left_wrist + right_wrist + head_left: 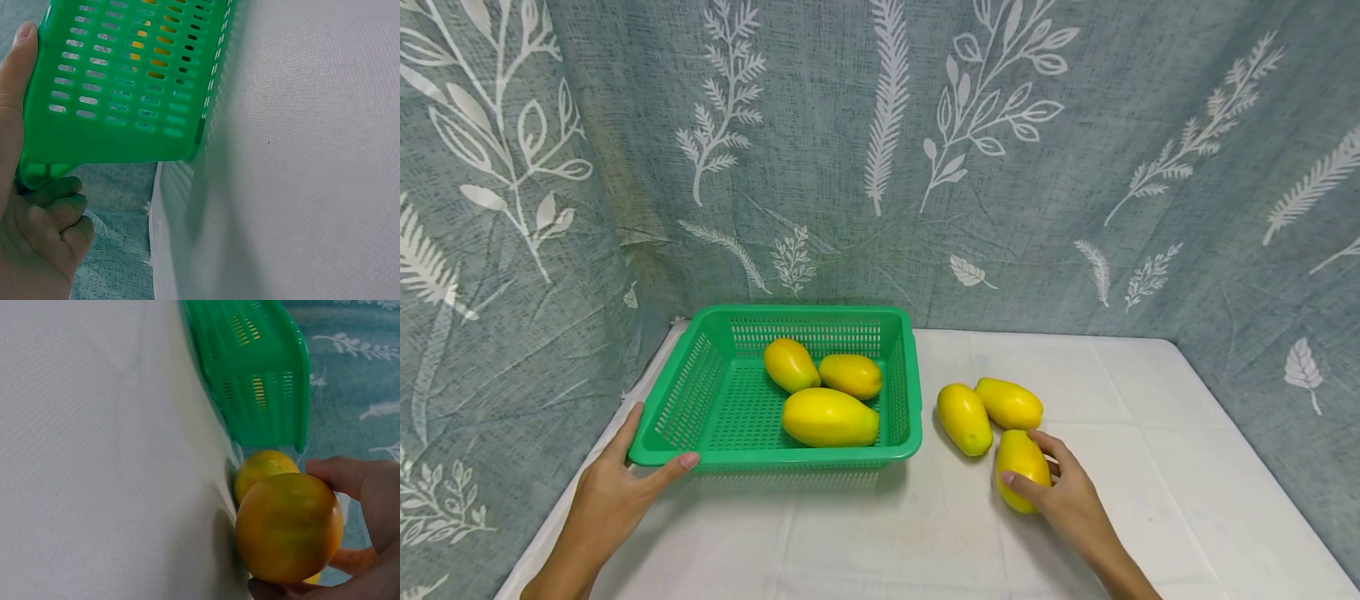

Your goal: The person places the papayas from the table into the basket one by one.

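Observation:
My left hand point(617, 490) grips the near left corner of a green plastic basket point(790, 456), thumb over the rim and fingers curled below it, as the left wrist view shows. Three yellow papayas lie inside, toward the basket's right side; the largest papaya point(830, 417) is nearest me. My right hand point(1066, 492) holds another papaya point(1021, 468) on the right of the table, thumb on its near left side and fingers round its far right side. Just behind that fruit lie two more, a left papaya point(964, 419) and a back papaya point(1010, 404).
A white cloth point(865, 533) covers the table. Behind it and on both sides hangs a grey-green curtain point(820, 167) with white leaf prints. The basket's right wall stands a short way left of the loose papayas.

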`<state>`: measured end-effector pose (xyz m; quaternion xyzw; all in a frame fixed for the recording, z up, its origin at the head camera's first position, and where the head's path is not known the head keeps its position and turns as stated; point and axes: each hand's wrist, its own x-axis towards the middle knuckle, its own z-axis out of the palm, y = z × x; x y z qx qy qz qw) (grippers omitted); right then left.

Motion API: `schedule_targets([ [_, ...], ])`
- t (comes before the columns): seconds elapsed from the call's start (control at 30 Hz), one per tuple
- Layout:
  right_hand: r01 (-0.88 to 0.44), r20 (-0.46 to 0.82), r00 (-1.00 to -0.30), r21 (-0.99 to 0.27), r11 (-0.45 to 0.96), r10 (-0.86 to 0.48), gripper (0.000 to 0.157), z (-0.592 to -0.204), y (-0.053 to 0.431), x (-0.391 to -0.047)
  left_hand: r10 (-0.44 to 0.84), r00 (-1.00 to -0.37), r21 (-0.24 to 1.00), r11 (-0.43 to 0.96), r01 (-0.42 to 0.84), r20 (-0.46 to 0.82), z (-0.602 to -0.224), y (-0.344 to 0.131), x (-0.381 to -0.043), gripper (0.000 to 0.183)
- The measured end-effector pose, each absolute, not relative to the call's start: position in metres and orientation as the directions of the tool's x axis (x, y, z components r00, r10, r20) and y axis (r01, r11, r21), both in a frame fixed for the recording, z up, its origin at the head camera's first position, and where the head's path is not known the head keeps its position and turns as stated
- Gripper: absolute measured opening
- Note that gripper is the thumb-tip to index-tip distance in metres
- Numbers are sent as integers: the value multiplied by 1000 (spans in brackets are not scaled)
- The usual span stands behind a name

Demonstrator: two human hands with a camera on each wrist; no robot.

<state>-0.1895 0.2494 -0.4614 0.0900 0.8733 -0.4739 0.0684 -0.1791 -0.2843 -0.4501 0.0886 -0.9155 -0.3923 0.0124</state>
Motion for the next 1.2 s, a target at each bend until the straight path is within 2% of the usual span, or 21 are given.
schedule_targets([
  [0.57,179,-155,-984,-840,513,90,88,-445,249,-188,-157,-987,721,679,-136,-38,-452,-286,-179,112],
  [0.9,90,-72,-996,-891,445,58,82,-437,239,-188,-134,-988,731,667,-143,-70,-454,-286,-179,114],
  [1.2,-3,11,-1000,-926,377,20,76,-431,220,-194,-146,-989,734,671,-102,-4,-457,-285,-178,113],
])
